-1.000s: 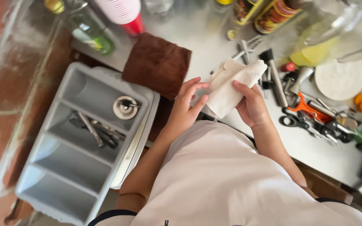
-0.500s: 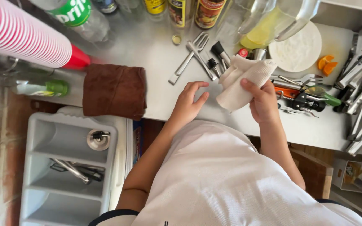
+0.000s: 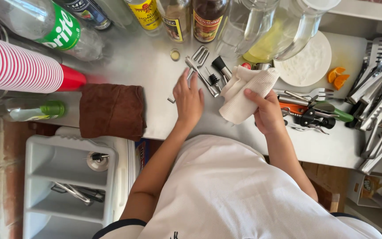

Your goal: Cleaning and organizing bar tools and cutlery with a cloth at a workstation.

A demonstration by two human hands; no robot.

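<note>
Seen from above: left hand (image 3: 188,100) now off the white cloth (image 3: 245,93) and spread flat, fingers loose, over metal bar tools (image 3: 198,71) on the steel bench (image 3: 155,79) — right hand (image 3: 268,113) alone gripping the cloth.

white short-sleeved shirt, dark trim at sleeve hems, bare forearms, no gloves

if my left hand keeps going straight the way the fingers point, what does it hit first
Probably the metal bar tool lying on the steel counter: the left hand points up-counter with its fingertips right at it. Beyond stand the bottles.
</note>
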